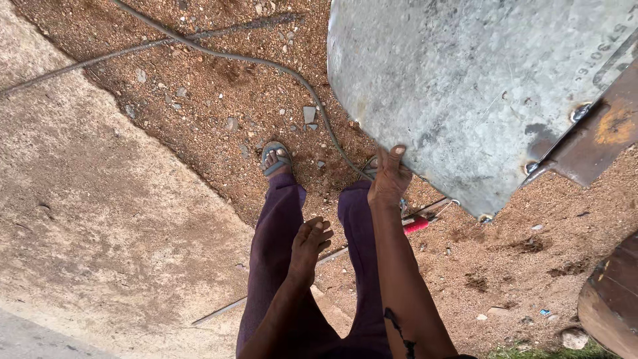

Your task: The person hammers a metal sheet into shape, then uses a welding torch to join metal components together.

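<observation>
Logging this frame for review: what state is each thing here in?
Metal sheet: tilted, lower edge gripped.
Right hand: closed on sheet's edge.
Left hand: empty, fingers curled.
Cable: lying slack on gravel.
Red-handled tool: lying on ground.
Sandal: worn on foot.

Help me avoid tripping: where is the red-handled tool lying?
In the head view, the red-handled tool lies on the gravel right of centre, just below the grey metal sheet's lower edge, beside the right hand.
</observation>
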